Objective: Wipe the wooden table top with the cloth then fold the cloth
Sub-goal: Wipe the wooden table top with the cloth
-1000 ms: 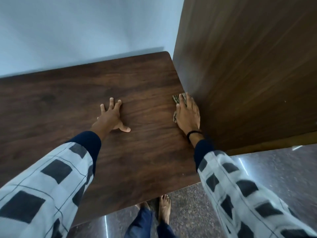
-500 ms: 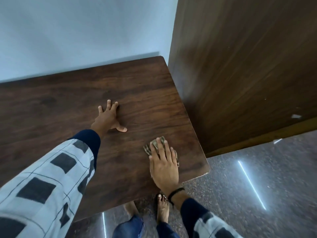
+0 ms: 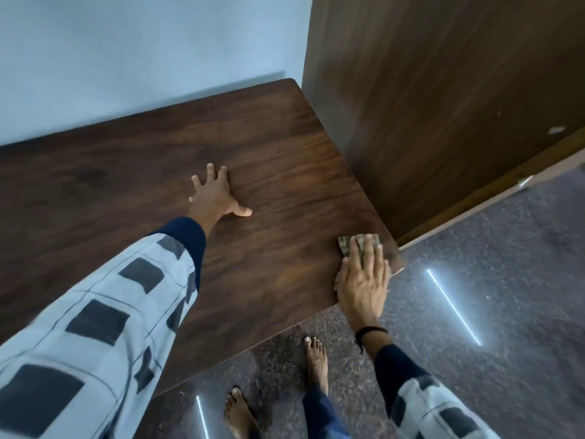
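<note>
The left arm reaches out nearly straight from the near left, its checked sleeve [image 3: 95, 312] ending in a dark cuff at the wrist. The left hand [image 3: 213, 198] lies palm down on the table [image 3: 285, 147], fingers spread and pointing to the far side, thumb stuck out to the right.

The right arm comes in from the near right, wearing the same checked sleeve [image 3: 427, 403] and a black band [image 3: 370, 331] round the wrist. The right hand [image 3: 364, 280] lies flat at the near right corner, fingers straight and close together, pressing down on a cloth [image 3: 345, 243]. Both feet are bare.
</note>
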Tool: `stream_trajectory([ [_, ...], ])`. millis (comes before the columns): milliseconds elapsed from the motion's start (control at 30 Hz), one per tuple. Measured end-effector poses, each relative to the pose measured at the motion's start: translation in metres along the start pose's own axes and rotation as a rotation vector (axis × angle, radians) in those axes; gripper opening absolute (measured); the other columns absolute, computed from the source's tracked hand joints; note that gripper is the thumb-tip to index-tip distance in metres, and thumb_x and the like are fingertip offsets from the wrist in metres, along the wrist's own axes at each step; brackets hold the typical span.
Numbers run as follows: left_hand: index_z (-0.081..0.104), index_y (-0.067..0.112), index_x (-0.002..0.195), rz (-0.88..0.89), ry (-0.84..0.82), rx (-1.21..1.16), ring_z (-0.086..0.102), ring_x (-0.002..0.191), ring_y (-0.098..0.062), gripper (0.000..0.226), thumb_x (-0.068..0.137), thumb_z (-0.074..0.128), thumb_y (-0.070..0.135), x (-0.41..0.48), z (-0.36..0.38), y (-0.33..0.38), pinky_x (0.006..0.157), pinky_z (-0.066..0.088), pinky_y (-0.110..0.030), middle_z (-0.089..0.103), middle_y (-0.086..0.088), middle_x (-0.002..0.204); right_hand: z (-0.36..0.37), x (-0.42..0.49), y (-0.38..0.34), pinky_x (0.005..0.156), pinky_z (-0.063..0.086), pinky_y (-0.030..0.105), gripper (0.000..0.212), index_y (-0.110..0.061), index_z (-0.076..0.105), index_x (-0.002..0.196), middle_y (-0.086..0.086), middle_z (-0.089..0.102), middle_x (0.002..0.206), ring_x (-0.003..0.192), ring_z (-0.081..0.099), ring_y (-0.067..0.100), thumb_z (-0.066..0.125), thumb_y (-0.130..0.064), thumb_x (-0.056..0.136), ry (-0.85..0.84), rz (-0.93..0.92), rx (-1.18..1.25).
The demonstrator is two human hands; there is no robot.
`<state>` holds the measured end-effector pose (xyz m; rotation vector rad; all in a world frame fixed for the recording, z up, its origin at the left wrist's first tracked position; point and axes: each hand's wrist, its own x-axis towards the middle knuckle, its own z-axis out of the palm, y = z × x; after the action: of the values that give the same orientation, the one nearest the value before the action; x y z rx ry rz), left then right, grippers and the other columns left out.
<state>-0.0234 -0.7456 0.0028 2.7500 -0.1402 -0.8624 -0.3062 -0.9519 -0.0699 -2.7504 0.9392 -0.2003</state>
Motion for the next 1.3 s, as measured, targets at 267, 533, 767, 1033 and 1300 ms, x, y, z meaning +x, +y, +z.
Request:
stream_trajectory([
  [267,0.012,0.029,0.157,0.228,0.046,0.044,-0.018,0.147,-0.039,0.114,0.069,0.076,0.064,-0.023,0.019,-0.042,0.115,0.007,-0.066,-0.009,0.002,0.165,0.028,-0.1,-0.096,0.122,0.02,0.048,0.049,-0.03,0.038,0.155,-0.001,0.025,0.168,0.156,0.018,0.024,0.035,-0.037,0.106,-0.049,-0.195,0.03],
  [533,-0.002,0.045,0.154,0.044,-0.096,0.117,-0.019,0.146,-0.041,0.133,0.056,0.086,0.063,-0.07,0.006,-0.149,0.111,0.008,-0.072,-0.032,0.009,0.158,0.02,-0.117,-0.13,0.12,0.028,0.052,0.045,-0.027,0.049,0.151,0.003,0.032,0.165,0.152,0.029,0.028,0.044,-0.039,0.107,-0.038,-0.081,0.057],
  [767,-0.005,0.044,0.154,0.057,-0.109,0.088,-0.017,0.147,-0.043,0.13,0.062,0.086,0.056,-0.074,0.011,-0.152,0.114,0.015,-0.067,-0.025,0.005,0.161,0.046,-0.218,-0.211,0.12,0.029,0.051,0.046,-0.026,0.044,0.152,0.001,0.031,0.165,0.154,0.023,0.026,0.037,-0.038,0.108,-0.141,-0.602,0.152],
  [1033,0.0,0.047,0.154,0.079,-0.042,0.081,-0.013,0.149,-0.038,0.128,0.061,0.086,0.058,-0.081,0.015,-0.155,0.11,0.017,-0.069,-0.022,0.01,0.162,0.025,-0.142,-0.114,0.126,0.017,0.046,0.055,-0.031,0.03,0.159,-0.003,0.018,0.169,0.156,0.016,0.019,0.041,-0.035,0.106,-0.175,-0.883,0.006],
  [1300,-0.001,0.045,0.154,0.073,-0.048,0.054,-0.016,0.148,-0.038,0.127,0.063,0.087,0.052,-0.085,0.013,-0.151,0.111,0.013,-0.07,-0.024,0.008,0.161,-0.014,-0.044,-0.019,0.117,0.035,0.054,0.047,-0.016,0.056,0.146,0.009,0.042,0.159,0.148,0.036,0.035,0.06,-0.007,0.1,-0.044,-0.312,0.108],
])
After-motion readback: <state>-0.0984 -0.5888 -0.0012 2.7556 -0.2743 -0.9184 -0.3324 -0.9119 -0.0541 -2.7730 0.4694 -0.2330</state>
